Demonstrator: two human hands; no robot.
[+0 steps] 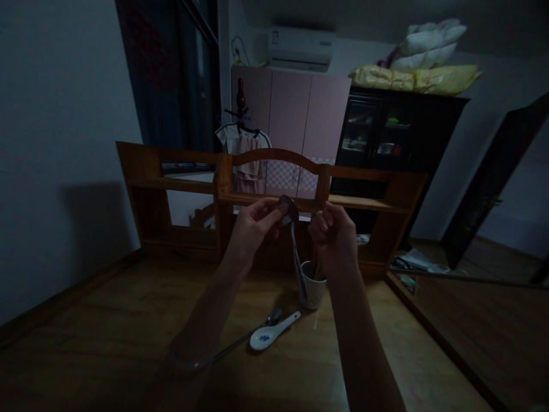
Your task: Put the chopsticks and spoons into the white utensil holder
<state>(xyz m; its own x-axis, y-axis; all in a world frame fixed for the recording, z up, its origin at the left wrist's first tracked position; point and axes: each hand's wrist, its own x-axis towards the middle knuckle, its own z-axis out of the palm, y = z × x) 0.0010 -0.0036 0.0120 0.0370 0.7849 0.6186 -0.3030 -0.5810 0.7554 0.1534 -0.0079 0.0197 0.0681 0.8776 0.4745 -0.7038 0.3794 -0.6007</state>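
My left hand (pixel 261 220) is closed on a metal spoon (pixel 295 246), pinching it at the bowl. Its long handle hangs down beside a white cup (pixel 315 294) on the tabletop. My right hand (pixel 332 229) is raised to the right of the spoon with its fingers curled closed; whatever is in them, if anything, is hidden. Below this hand, thin wooden sticks (pixel 318 272) like chopsticks stand in the cup. A white ceramic spoon (pixel 274 332) with a blue mark lies on the table, next to a long-handled metal spoon (pixel 246 337).
The wooden tabletop (pixel 171 297) has a raised edge on the right. A wooden shelf unit (pixel 193 189) stands along its back. Beyond are a pink wardrobe (pixel 289 114), a dark cabinet (pixel 373 131) and hanging clothes (pixel 244 143). The room is dim.
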